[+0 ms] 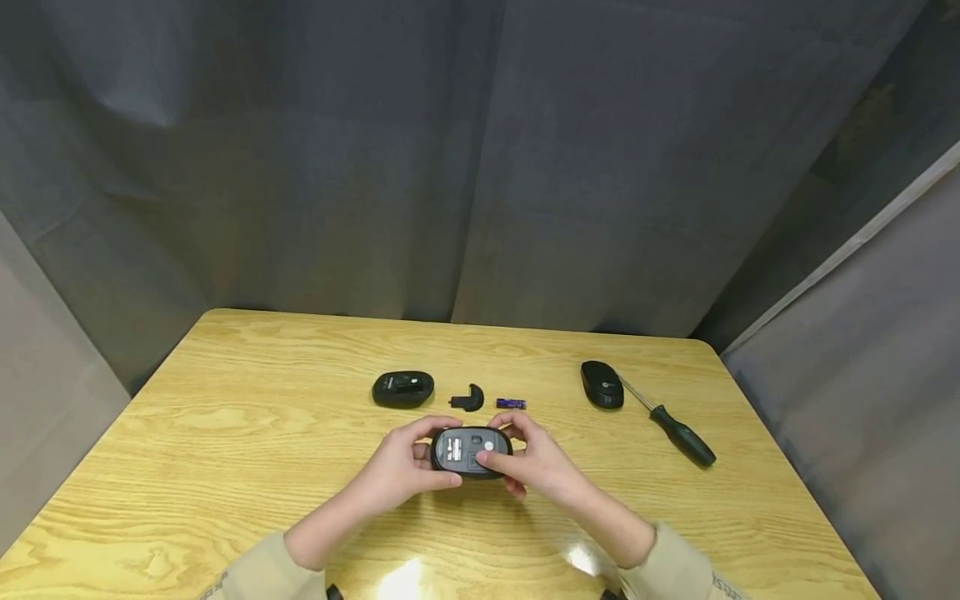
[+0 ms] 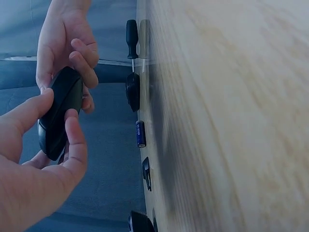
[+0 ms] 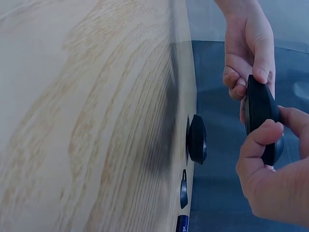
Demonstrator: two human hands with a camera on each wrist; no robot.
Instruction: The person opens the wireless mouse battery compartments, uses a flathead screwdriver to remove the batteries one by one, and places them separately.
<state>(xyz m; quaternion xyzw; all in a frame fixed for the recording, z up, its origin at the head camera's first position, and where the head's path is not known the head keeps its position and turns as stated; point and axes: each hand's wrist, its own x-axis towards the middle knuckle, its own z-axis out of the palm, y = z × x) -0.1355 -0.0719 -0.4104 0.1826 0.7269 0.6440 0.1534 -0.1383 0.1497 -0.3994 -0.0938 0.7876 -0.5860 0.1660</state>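
Black mouse (image 1: pixel 463 444), underside up, sits between both hands, held over the table (image 1: pixel 225 467): left hand (image 1: pixel 401 467) grips its left end, right hand (image 1: pixel 543 462) pinches the right, thumb on the underside. Neither's nearer. Long axis runs left-right; we can't tell which end's front. Battery (image 1: pixel 512 403) lies just beyond.
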